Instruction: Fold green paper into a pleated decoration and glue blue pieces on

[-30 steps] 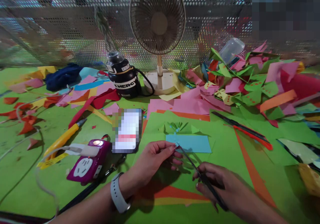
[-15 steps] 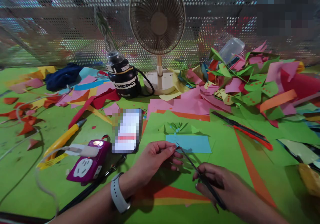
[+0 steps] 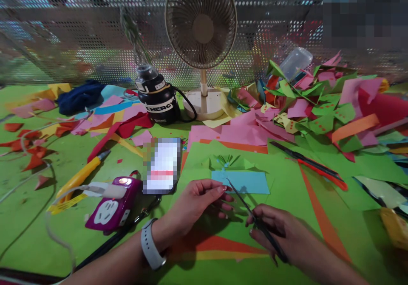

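Note:
My left hand (image 3: 205,198), with a pale watch band (image 3: 151,243) at the wrist, pinches at thumb and index finger; whatever is between them is too small to make out. My right hand (image 3: 274,229) holds dark, slender scissors (image 3: 259,224), their tips pointing up and left beside my left fingertips. Just beyond the fingers lies a blue paper rectangle (image 3: 251,183) on green sheets. Tiny light-blue bits (image 3: 225,164) rest behind it, by a folded green paper piece (image 3: 248,164).
Left of my hands are a phone (image 3: 163,166), a purple power adapter (image 3: 114,204) and a yellow cutter (image 3: 79,178). Behind stand a black bottle (image 3: 159,100) and a fan (image 3: 203,29). Red-and-black scissors (image 3: 314,168) and heaped paper scraps (image 3: 318,98) lie right.
The scissor tips have moved slightly up and away from my left fingertips. My left hand has hardly moved.

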`<control>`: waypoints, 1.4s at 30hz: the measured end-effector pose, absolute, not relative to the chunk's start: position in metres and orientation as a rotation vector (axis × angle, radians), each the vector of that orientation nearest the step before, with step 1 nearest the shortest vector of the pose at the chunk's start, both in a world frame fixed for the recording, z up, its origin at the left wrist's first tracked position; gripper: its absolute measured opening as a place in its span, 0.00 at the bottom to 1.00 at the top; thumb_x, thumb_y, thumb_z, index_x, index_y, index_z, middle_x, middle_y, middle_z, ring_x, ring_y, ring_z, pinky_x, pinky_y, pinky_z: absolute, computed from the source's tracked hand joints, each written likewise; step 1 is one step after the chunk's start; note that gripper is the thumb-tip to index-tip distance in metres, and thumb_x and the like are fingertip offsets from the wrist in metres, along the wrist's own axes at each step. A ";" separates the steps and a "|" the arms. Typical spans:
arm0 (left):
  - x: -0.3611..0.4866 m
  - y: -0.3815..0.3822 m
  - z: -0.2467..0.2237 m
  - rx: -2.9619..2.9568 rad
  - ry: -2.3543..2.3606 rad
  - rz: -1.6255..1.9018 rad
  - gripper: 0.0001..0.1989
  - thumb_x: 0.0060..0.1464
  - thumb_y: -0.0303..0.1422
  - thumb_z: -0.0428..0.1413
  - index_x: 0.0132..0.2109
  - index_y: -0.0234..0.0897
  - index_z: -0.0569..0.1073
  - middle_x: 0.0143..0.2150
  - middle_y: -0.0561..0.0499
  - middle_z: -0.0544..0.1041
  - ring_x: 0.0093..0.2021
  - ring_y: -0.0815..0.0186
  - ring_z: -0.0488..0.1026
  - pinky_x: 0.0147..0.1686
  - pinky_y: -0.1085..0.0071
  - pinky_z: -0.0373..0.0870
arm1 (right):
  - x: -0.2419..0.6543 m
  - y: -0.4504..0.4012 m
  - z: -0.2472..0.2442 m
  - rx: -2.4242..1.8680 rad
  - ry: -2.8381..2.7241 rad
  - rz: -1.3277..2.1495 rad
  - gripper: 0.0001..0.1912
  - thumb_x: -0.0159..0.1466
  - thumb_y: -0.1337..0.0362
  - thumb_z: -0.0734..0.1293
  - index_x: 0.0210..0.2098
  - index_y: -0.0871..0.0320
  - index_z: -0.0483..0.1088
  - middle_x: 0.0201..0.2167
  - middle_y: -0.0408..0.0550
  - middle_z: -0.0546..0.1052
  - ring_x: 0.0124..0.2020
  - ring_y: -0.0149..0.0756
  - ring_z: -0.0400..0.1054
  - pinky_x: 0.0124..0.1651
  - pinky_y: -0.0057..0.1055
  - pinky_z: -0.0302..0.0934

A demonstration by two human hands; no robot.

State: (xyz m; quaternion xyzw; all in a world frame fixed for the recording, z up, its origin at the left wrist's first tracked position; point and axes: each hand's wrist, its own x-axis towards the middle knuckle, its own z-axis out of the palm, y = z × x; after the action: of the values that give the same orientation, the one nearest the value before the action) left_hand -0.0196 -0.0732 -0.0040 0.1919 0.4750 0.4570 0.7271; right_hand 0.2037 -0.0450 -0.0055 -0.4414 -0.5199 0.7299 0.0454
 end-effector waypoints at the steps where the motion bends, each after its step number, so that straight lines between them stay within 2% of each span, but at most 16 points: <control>1: -0.020 -0.073 -0.004 0.420 1.045 1.006 0.17 0.43 0.41 0.70 0.34 0.33 0.78 0.30 0.49 0.82 0.28 0.68 0.79 0.28 0.74 0.74 | 0.204 -0.045 -0.006 -1.346 -1.589 2.225 0.18 0.56 0.53 0.75 0.35 0.57 0.67 0.29 0.39 0.70 0.28 0.26 0.59 0.23 0.18 0.55; 6: -0.019 -0.072 -0.005 0.398 1.035 1.023 0.17 0.41 0.41 0.71 0.33 0.33 0.78 0.29 0.50 0.82 0.27 0.69 0.78 0.27 0.75 0.73 | 0.204 -0.044 -0.006 -1.327 -1.593 2.222 0.17 0.56 0.54 0.75 0.35 0.56 0.68 0.31 0.40 0.72 0.31 0.28 0.62 0.26 0.18 0.57; 14: -0.018 -0.071 -0.001 0.397 1.037 1.034 0.17 0.41 0.41 0.71 0.33 0.33 0.77 0.29 0.51 0.81 0.27 0.69 0.77 0.28 0.73 0.72 | 0.203 -0.044 -0.002 -1.341 -1.617 2.216 0.19 0.55 0.51 0.75 0.35 0.57 0.68 0.30 0.40 0.72 0.31 0.28 0.62 0.27 0.19 0.58; 28: -0.018 -0.073 -0.002 0.412 1.060 1.022 0.18 0.42 0.42 0.70 0.33 0.33 0.77 0.30 0.50 0.81 0.28 0.68 0.77 0.30 0.72 0.72 | 0.202 -0.043 0.000 -1.357 -1.593 2.228 0.18 0.54 0.54 0.76 0.35 0.56 0.69 0.29 0.39 0.71 0.30 0.28 0.61 0.27 0.19 0.56; 34: -0.019 -0.072 -0.004 0.411 1.051 1.024 0.18 0.42 0.41 0.70 0.34 0.33 0.77 0.30 0.50 0.81 0.28 0.68 0.77 0.29 0.72 0.72 | 0.201 -0.044 0.001 -1.340 -1.593 2.218 0.17 0.54 0.55 0.76 0.34 0.57 0.68 0.30 0.40 0.72 0.32 0.28 0.63 0.30 0.20 0.57; 38: -0.019 -0.072 -0.005 0.414 1.048 1.018 0.17 0.43 0.41 0.70 0.34 0.33 0.77 0.30 0.49 0.81 0.29 0.68 0.77 0.30 0.72 0.72 | 0.203 -0.044 -0.003 -1.342 -1.609 2.215 0.17 0.55 0.54 0.76 0.34 0.57 0.68 0.29 0.39 0.71 0.30 0.27 0.61 0.27 0.19 0.56; 42: -0.019 -0.073 -0.004 0.427 1.050 1.031 0.17 0.43 0.41 0.70 0.35 0.33 0.77 0.31 0.49 0.81 0.29 0.68 0.77 0.30 0.71 0.72 | 0.205 -0.044 -0.004 -1.352 -1.628 2.198 0.21 0.55 0.48 0.74 0.36 0.56 0.68 0.29 0.41 0.69 0.29 0.28 0.60 0.25 0.19 0.57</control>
State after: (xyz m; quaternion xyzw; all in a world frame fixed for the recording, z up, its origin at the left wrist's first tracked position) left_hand -0.0194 -0.0730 -0.0038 0.1931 0.4752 0.4665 0.7206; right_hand 0.2047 -0.0442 -0.0044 -0.4427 -0.5330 0.7197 0.0450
